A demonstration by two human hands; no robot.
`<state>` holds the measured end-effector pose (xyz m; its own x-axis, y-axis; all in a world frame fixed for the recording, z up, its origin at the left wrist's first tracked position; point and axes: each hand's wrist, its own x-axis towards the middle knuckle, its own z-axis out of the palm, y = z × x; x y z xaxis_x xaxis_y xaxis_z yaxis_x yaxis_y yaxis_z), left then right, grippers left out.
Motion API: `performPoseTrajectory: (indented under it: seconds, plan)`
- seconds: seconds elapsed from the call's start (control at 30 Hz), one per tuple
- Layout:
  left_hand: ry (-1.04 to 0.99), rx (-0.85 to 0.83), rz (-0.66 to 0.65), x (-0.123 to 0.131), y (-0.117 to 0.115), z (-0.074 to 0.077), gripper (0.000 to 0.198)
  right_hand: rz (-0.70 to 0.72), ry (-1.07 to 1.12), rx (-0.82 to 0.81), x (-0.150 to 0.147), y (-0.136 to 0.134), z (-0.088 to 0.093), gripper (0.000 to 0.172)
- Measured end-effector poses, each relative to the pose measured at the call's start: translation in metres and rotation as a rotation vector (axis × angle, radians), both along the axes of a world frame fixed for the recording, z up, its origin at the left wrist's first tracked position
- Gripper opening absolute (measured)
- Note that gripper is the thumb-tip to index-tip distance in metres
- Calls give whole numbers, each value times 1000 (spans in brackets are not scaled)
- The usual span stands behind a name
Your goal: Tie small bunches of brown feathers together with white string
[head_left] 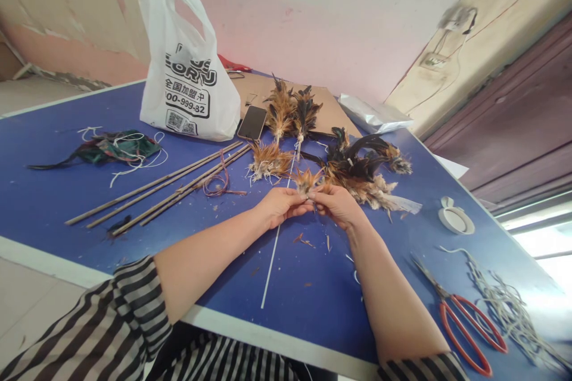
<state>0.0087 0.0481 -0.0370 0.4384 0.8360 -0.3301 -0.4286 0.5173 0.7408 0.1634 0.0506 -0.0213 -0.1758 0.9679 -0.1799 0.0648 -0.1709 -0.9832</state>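
Observation:
Between my two hands, over the middle of the blue table (232,286), is a small tuft of orange-brown feathers (307,180). The fingers of my left hand (285,205) pinch its base from the left. From the right, my right hand (333,203) pinches the same base, fingertips touching the other hand's. Just beyond lies a loose bunch of orange feathers (270,161) with pale string ends. A heap of dark and brown feathers (357,166) rests right behind my right hand. Two tied feather bundles (280,110) lie farther back on brown cardboard.
Thin sticks (152,184) and a green cloth bundle with strings (120,146) lie left. A white plastic bag (187,83) stands behind, beside a phone (252,123). Red-handled scissors (465,315), a tape roll (456,218) and tangled string (504,303) are on the right.

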Motion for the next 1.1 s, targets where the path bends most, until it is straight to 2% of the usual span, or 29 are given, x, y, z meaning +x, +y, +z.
performPoseTrajectory:
  seconds: [0.17, 0.3, 0.4, 0.7, 0.9, 1.1]
  plan:
    - [24, 7, 23, 1, 1, 0, 5, 8, 9, -10, 2, 0, 3, 23]
    - [7, -5, 63, 1, 3, 0, 7, -85, 107, -25, 7, 2, 3, 27]
    - [-7, 3, 63, 0, 4, 0, 6, -96, 123, -20, 9, 3, 3, 25]
    - [13, 41, 73, 0, 4, -4, 3, -56, -160, 97, 3, -1, 3, 20]
    - [52, 45, 114, 0, 5, -2, 3, -106, 4, 26, 9, 3, 1, 24]
    - [22, 62, 150, -2, 8, -3, 3, -115, 127, -25, 10, 2, 6, 32]
